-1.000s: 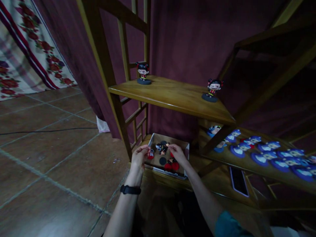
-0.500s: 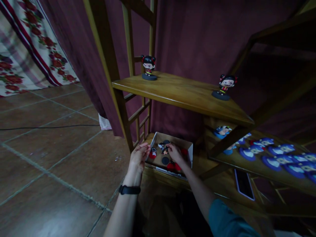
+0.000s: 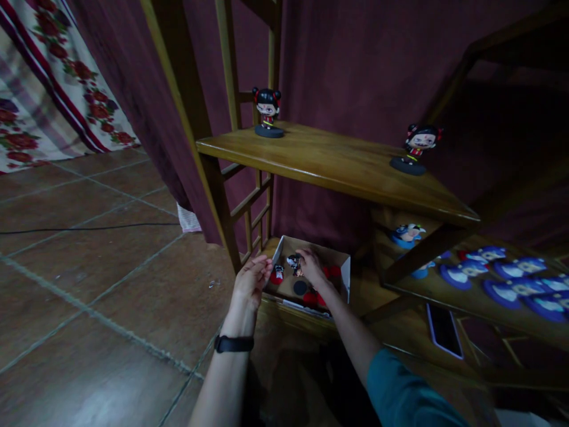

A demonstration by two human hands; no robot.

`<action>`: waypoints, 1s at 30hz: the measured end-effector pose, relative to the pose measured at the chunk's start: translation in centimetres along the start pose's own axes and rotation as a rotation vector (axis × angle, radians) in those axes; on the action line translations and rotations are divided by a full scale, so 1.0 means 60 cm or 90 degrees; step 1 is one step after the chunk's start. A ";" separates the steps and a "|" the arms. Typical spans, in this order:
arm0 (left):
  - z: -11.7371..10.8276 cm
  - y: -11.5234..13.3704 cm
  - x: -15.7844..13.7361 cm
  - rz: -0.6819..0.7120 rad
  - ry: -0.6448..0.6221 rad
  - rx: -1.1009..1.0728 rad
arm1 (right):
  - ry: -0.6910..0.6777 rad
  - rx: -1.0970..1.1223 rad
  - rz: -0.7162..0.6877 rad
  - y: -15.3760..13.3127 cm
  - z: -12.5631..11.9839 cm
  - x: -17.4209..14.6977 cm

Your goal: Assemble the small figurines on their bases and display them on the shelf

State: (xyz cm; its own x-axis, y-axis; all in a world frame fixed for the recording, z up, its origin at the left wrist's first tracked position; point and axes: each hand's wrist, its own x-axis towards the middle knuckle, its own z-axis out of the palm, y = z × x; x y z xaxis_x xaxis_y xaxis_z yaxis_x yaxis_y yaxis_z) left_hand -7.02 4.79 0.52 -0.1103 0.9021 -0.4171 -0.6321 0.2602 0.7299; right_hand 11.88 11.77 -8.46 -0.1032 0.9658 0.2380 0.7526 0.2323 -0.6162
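A teal fabric sleeve (image 3: 402, 388) covers the upper right arm, and a black band (image 3: 233, 344) circles the left wrist. The two hands are apart from each other. The left hand (image 3: 251, 283) is at the left edge of a shallow, open cardboard box with pale outer walls (image 3: 346, 277), its fingers bent and the thumb near the fingertips; whether it pinches anything, I cannot tell. The right hand (image 3: 312, 270) reaches down into the box, fingers curled at a cluster of small black-and-white figurines (image 3: 294, 264); whether they are closed on one is hidden.

Inside the box, a small dark figurine on a red base (image 3: 278, 274) lies beside the left hand. A flat, round, dark grey disc (image 3: 300, 287) is below the right hand, and red pieces (image 3: 312, 298) lie partly behind the right wrist.

To the right, a dark-screened phone with a pale rim (image 3: 444, 331) lies on the wood. Above it, a wooden shelf carries blue-and-white figurines on round blue bases (image 3: 518, 287).

Higher up, a glossy brown wooden shelf (image 3: 329, 157) holds two black-haired figurines on dark round bases, one at the left (image 3: 267, 112), one at the right (image 3: 415, 151). A maroon curtain (image 3: 338, 71) hangs behind.
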 end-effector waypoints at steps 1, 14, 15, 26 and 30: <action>0.000 0.000 0.001 -0.001 0.000 0.001 | 0.009 -0.006 0.017 0.007 -0.010 0.003; 0.009 -0.005 0.000 -0.015 -0.009 0.003 | -0.043 -0.038 -0.029 0.035 -0.029 0.004; 0.009 -0.006 0.001 -0.017 -0.009 0.003 | -0.054 -0.056 -0.036 0.032 -0.025 0.003; 0.001 -0.001 0.001 -0.013 -0.007 -0.002 | -0.081 -0.242 0.048 0.006 -0.022 -0.009; 0.002 -0.005 -0.001 -0.014 -0.005 0.006 | -0.070 -0.235 0.051 0.006 -0.022 -0.013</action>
State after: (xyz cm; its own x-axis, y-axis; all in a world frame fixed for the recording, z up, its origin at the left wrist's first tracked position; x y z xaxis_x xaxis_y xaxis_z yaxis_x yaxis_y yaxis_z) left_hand -6.73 4.71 0.43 -0.0897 0.8989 -0.4288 -0.6275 0.2833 0.7253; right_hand 13.12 10.94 -7.88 -0.0892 0.9903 0.1063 0.9425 0.1184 -0.3126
